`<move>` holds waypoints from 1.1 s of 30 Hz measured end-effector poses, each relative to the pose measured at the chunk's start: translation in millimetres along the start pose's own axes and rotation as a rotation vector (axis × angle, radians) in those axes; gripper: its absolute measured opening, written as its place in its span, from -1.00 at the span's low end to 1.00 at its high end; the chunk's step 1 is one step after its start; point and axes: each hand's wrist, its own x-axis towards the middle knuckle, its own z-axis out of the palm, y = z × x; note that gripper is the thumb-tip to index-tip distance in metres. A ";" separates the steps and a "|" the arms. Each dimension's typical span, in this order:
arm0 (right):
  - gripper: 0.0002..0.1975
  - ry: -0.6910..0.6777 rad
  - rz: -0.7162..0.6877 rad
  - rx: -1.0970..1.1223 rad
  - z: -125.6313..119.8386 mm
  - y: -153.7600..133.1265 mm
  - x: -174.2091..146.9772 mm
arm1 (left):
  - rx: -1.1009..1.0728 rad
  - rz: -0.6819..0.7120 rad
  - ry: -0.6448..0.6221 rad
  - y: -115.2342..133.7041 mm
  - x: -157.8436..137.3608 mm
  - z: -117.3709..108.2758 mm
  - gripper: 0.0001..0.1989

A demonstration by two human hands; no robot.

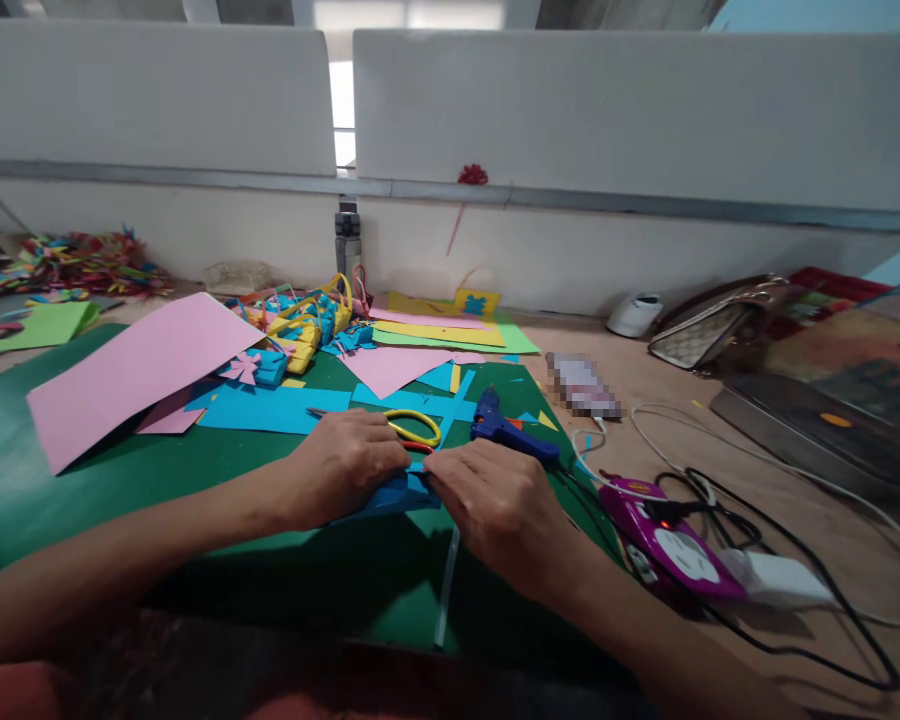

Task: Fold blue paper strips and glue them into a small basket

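Both hands are closed on one folded piece of blue paper [397, 496] above the green mat's near part. My left hand [352, 455] grips its upper left side, and my right hand [495, 490] pinches its right end. Fingertips of the two hands nearly meet, hiding much of the fold. Just beyond them lie scissors [420, 427] with a yellow and red handle, their blade tip showing left of my left hand. A blue glue gun [506, 428] rests beyond my right hand. Flat blue paper sheets [270, 409] lie farther back.
A clear glue stick [447, 590] lies near the mat's front edge. Pink paper [142, 375] and small paper baskets [300, 335] are behind, left. A purple power strip [675, 545], cables and a blurred phone [583, 385] lie at right. A white partition [630, 120] stands behind.
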 end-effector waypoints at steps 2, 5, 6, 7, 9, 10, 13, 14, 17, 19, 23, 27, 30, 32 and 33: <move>-0.81 0.035 -0.019 -0.020 1.5 -1.1 -1.2 | 0.019 0.008 -0.003 1.5 0.5 -0.5 -0.67; -0.82 0.097 -0.045 -0.022 4.4 -1.7 -2.1 | 0.045 0.013 -0.004 3.3 0.7 -1.3 -0.66; -0.81 0.110 -0.047 -0.026 5.2 -1.8 -2.0 | 0.052 0.013 -0.001 3.6 0.6 -1.3 -0.66; -0.81 0.121 -0.048 -0.033 5.8 -1.9 -1.8 | 0.056 0.012 0.002 3.5 0.4 -1.1 -0.65; -0.80 0.139 -0.052 -0.051 6.7 -2.0 -1.2 | 0.051 0.007 0.007 2.6 -0.4 0.1 -0.65; -0.80 0.147 -0.056 -0.061 7.0 -2.1 -0.9 | 0.039 0.008 0.009 1.9 -0.8 1.0 -0.65; -0.81 0.180 -0.075 -0.076 8.3 -1.6 -0.7 | -0.007 0.019 0.026 -0.4 -2.3 4.2 -0.67; -0.82 0.192 -0.081 -0.076 8.9 -1.3 -1.0 | -0.021 0.027 0.036 -1.0 -2.6 5.1 -0.69; -0.85 0.208 -0.107 -0.071 10.8 0.3 -1.8 | -0.036 0.038 0.064 -1.5 -3.0 6.7 -0.73; -0.84 0.195 -0.144 -0.078 11.5 1.3 -1.8 | -0.033 0.044 0.076 -1.3 -2.8 7.4 -0.73; -0.75 0.174 -0.207 -0.104 10.2 2.0 -0.7 | -0.025 0.062 0.104 -0.7 -2.1 9.1 -0.71; -0.70 0.172 -0.235 -0.141 7.8 1.5 0.2 | -0.023 0.067 0.116 -0.8 -1.9 10.7 -0.71; -0.69 0.144 -0.241 -0.154 7.8 1.1 0.6 | -0.010 0.062 0.122 -1.9 -2.1 10.2 -0.70; -0.69 0.145 -0.225 -0.132 9.2 1.2 0.7 | 0.013 0.055 0.114 -3.0 -2.4 9.3 -0.70; -0.70 0.153 -0.212 -0.110 10.1 1.4 0.6 | 0.028 0.055 0.106 -3.5 -2.6 8.9 -0.70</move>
